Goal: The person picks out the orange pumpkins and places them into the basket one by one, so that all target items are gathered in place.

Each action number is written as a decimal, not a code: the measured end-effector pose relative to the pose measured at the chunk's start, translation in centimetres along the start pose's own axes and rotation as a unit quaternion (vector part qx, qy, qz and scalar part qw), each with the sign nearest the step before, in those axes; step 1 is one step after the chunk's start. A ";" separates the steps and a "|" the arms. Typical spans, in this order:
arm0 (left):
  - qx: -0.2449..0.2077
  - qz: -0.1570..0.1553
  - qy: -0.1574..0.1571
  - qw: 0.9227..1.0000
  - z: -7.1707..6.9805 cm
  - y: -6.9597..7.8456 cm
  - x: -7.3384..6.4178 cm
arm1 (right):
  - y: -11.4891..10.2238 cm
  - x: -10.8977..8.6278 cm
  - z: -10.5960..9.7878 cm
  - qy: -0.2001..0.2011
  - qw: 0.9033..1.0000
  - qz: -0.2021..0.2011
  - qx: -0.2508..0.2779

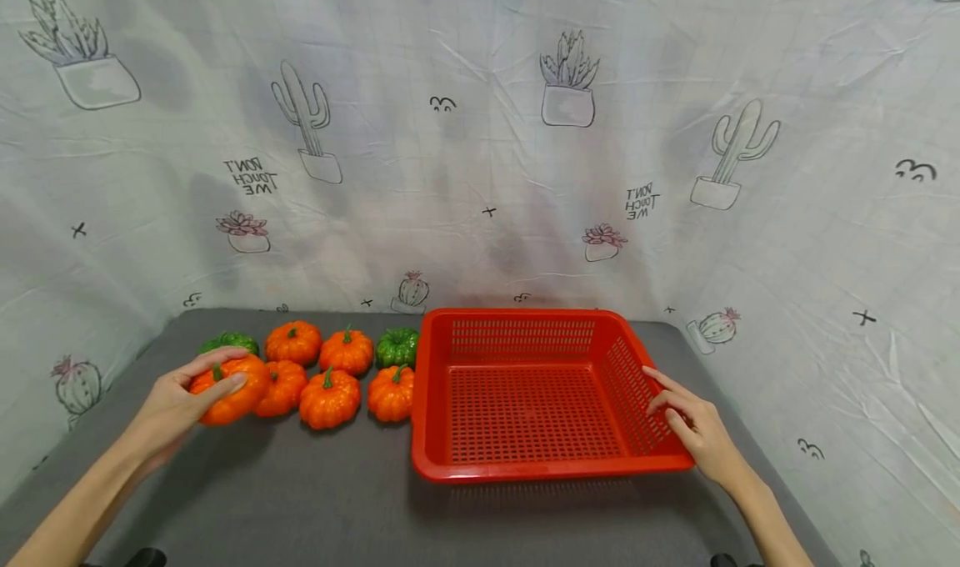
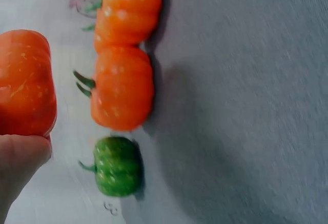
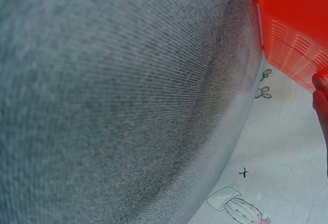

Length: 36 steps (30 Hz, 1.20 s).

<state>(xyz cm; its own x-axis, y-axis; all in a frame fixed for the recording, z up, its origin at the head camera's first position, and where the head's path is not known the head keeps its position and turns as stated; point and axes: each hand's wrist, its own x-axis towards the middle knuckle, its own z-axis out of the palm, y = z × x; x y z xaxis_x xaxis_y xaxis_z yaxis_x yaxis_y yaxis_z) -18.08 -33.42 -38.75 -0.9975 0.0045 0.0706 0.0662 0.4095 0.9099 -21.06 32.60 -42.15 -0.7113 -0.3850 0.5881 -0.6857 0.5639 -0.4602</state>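
In the head view my left hand [image 1: 174, 396] grips an orange toy pumpkin [image 1: 243, 390] at the left, thumb on its near side. The same pumpkin [image 2: 25, 83] fills the left edge of the left wrist view, raised above the table. A red plastic basket [image 1: 551, 470] with slotted walls stands right of centre, with nothing inside. At its right rim my right hand [image 1: 697, 429] holds on, fingers curled over the edge. Only some fingers [image 3: 321, 98] of that hand show in the right wrist view.
Behind and right of the held pumpkin sit several orange pumpkins [image 1: 330, 398] in two rows. One green pumpkin [image 1: 397, 348] touches or nearly touches the basket's left side; another green pumpkin [image 1: 232, 342] is partly hidden at far left. A patterned cloth [image 1: 480, 150] hangs behind the grey table [image 1: 315, 500].
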 end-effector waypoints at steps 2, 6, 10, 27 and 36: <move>-0.004 0.008 -0.003 1.000 0.5 0.5 0.0 | 0.0 0.0 0.0 -0.001 1.000 0.001 -0.002; -0.016 0.006 -0.013 1.000 1.3 1.5 0.0 | 0.0 0.2 0.0 -0.004 1.000 -0.002 -0.003; -0.040 0.005 -0.021 0.999 2.0 2.4 0.2 | 0.0 0.3 0.1 -0.006 1.000 0.000 0.000; -0.029 0.019 -0.066 0.997 5.7 7.4 0.5 | -0.1 0.0 0.1 0.002 1.000 0.006 -0.004; -0.042 0.046 -0.080 0.995 8.1 9.4 0.8 | -0.2 -0.1 0.2 0.002 1.000 0.018 -0.008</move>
<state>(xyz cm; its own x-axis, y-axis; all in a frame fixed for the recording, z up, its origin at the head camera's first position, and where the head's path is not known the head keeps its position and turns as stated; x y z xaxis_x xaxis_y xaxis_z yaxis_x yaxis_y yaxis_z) -18.48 -22.22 -33.43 -0.9779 0.1860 0.0953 0.1526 0.3234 0.9339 -20.94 32.43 -42.21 -0.7345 -0.3622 0.5738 -0.6575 0.5891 -0.4698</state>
